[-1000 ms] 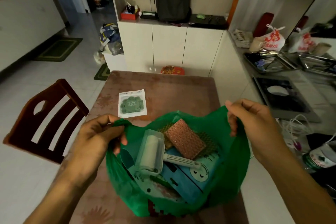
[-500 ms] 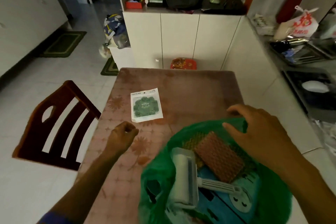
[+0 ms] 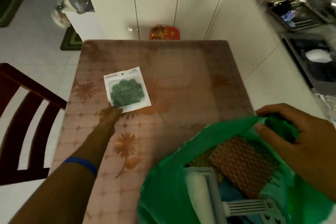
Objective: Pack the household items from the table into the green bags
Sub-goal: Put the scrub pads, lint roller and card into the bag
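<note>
Right hand (image 3: 298, 143) at 4 o'clock gripping rim of green bag (image 3: 169, 183), fingers curled around bunched handle. Bag gaping, holding lint roller (image 3: 199, 194) and brown pad (image 3: 240, 165). Left hand (image 3: 110, 114) reaching to 10 o'clock, fingertips pinching near corner of packet (image 3: 127, 90) lying flat on table (image 3: 181, 71); print unreadable. Tabletop beyond lying bare to far edge. Chair (image 3: 23, 120) standing at 9 o'clock.

Dim, warm indoor light; the bench (image 3: 181, 78) shows a pale sheen toward its far edge. Motion blur softens everything, and wide-angle distortion bends the picture's edges.
</note>
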